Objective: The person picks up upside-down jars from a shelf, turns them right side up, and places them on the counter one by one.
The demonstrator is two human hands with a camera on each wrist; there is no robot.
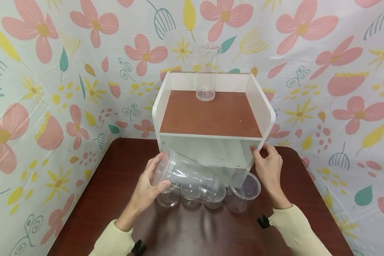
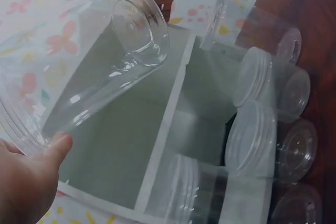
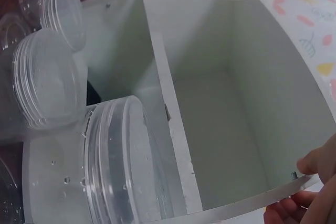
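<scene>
"In front of the cabinet (image 1: 260,110), what is held?"

"A clear jar (image 1: 195,179) is grasped by the left hand (image 1: 147,186), its wide rim caught between the thumb and the other fingers."

"How is it turned?"

"On a slant, with its base pointed to the right. It is held in the air, over four jars (image 1: 243,193) by which a row is formed on the bench (image 1: 185,234). (Whether it is lidded cannot be told.)"

"And the right hand (image 1: 270,165)?"

"By it the front edge of the cabinet's right side is pinched. The thumb is laid on the inner side and the other fingers are tucked outside, as is shown best from the right wrist."

"What is borne on top?"

"A brown board (image 1: 211,117) is enclosed by white walls at the back and both sides, and near the back wall a tall jar (image 1: 206,78) is stood upright on it. Below, two compartments are parted by a white shelf (image 3: 176,124); the lower one is partly hidden by the row."

"The surroundings?"

"The scene is backed by a flowered sheet (image 1: 140,55), and both arms are covered by pale sleeves (image 1: 113,240)."
</scene>
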